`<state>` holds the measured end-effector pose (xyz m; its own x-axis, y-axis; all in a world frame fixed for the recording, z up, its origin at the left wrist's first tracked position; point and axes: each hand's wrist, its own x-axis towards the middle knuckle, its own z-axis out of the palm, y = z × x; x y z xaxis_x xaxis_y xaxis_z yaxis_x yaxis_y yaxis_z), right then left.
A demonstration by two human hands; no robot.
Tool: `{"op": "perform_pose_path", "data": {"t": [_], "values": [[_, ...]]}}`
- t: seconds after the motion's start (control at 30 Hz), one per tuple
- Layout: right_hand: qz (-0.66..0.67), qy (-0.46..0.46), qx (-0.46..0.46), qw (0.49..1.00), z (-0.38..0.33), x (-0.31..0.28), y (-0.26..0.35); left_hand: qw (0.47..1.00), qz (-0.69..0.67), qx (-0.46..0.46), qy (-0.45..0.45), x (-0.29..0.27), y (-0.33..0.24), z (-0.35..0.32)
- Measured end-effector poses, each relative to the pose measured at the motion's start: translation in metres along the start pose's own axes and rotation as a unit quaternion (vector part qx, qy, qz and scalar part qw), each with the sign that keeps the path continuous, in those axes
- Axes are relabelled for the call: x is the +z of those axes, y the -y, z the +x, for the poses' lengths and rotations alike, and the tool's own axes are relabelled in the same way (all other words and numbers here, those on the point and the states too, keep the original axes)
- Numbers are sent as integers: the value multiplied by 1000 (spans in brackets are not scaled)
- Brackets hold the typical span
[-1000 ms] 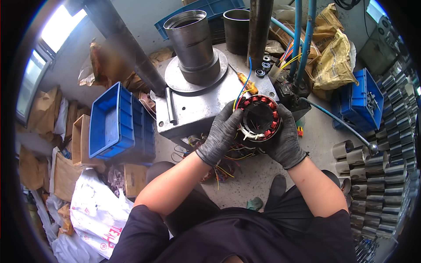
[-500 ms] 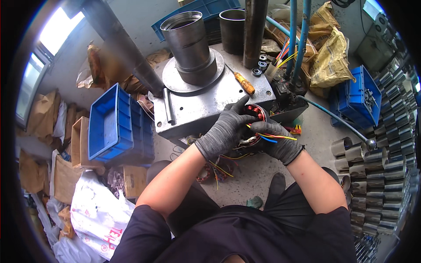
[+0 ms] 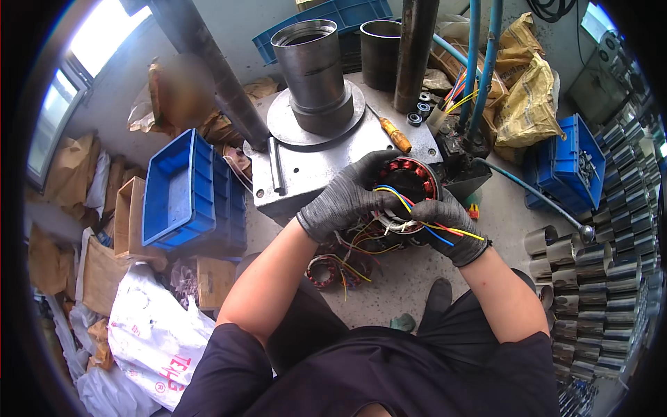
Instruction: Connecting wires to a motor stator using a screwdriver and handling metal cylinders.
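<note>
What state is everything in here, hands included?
Left hand: gripping the ring at left
Right hand: gripping the ring at right
Ring: held, red windings showing
Wires: bent, ends over the right hand
Tool: lying on the table
Cylinder: upright, open-topped
Left bin: open-topped
White sack: crumpled

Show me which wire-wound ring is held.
The red-wound metal ring, between the grey-gloved left hand and right hand; the lower-left wound ring lies untouched.

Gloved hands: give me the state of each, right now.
Left hand: closed, holding the left side of the wound motor stator.
Right hand: closed, holding its right side, coloured lead wires across the glove.
</note>
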<state>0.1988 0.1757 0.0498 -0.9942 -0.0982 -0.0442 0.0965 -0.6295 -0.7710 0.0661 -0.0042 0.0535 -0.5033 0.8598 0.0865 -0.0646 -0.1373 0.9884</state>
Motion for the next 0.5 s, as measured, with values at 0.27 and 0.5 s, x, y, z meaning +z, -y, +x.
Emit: {"op": "perform_pose_path", "data": {"t": [0.27,0.5], "values": [[-86,-2,-1,996,-5,17,-6,994,71,-48,-65,9,1,-1],[-148,-20,21,989,-4,25,-3,963,200,-22,-178,27,21,3]]}}
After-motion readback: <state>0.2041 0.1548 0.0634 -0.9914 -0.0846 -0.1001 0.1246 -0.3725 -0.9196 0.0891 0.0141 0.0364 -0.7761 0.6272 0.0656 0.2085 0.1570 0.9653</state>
